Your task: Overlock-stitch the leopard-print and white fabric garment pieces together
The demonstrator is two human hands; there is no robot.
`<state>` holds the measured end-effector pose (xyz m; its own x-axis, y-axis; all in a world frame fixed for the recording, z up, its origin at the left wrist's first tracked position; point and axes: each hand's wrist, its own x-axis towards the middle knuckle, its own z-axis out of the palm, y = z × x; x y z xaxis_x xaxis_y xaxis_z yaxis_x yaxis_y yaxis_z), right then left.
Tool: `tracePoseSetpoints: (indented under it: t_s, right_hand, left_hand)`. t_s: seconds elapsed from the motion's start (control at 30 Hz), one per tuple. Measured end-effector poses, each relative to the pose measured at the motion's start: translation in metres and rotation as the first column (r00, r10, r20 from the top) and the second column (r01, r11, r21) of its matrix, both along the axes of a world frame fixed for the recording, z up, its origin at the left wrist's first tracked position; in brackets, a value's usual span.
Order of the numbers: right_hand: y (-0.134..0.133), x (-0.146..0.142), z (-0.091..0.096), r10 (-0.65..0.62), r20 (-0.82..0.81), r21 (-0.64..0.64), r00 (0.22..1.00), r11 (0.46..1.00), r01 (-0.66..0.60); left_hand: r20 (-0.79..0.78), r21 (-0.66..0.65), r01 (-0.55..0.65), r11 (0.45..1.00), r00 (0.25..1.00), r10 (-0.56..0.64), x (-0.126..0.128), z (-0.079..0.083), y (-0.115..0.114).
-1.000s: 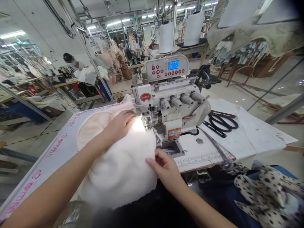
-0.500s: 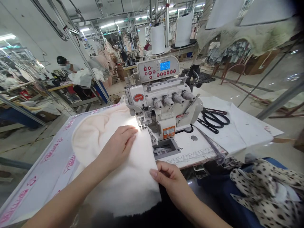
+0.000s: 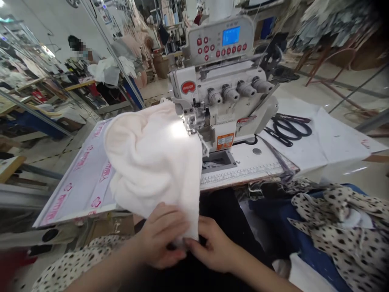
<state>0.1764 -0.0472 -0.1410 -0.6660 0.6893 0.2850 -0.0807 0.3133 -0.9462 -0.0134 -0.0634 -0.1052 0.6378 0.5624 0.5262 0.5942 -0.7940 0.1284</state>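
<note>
Head view: left hand (image 3: 159,235) and right hand (image 3: 212,245) pinching white fleecy fabric (image 3: 152,162) off the near edge of the worktop (image 3: 246,172), beside an overlock machine (image 3: 219,93).

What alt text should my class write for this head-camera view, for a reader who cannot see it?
A left hand and right hand hold soft white fleecy fabric at a white overlock sewing machine; black-handled scissors lie to its right.

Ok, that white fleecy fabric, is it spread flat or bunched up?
Bunched up: the white fleecy fabric rises in soft folds by the overlocker's presser foot, its near edge gathered between the left hand and right hand.
</note>
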Motion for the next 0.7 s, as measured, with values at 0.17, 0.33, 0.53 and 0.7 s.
tracePoseSetpoints:
  t_s: [0.17,0.33,0.53,0.7]
  right_hand:
    - [-0.013,0.006,0.009,0.064,-0.01,0.244,0.998,0.968,-0.06]
    - [-0.026,-0.005,0.012,-0.133,-0.079,0.384,0.988,0.911,0.153]
    - [-0.041,0.0,0.021,-0.255,-0.098,0.481,0.962,0.834,0.27]
    - [-0.054,0.015,0.034,-0.291,-0.141,0.553,0.946,0.769,0.32]
  left_hand:
    - [0.153,-0.125,0.07,0.99,0.987,-0.051,0.006,-0.014,-0.032]
    - [0.331,-0.32,0.079,0.944,0.943,0.034,0.013,0.008,-0.034]
    - [0.415,-0.346,0.053,0.937,0.904,0.102,0.014,0.022,-0.042]
    - [0.317,-0.142,0.04,0.989,0.948,0.007,0.018,0.026,-0.051]
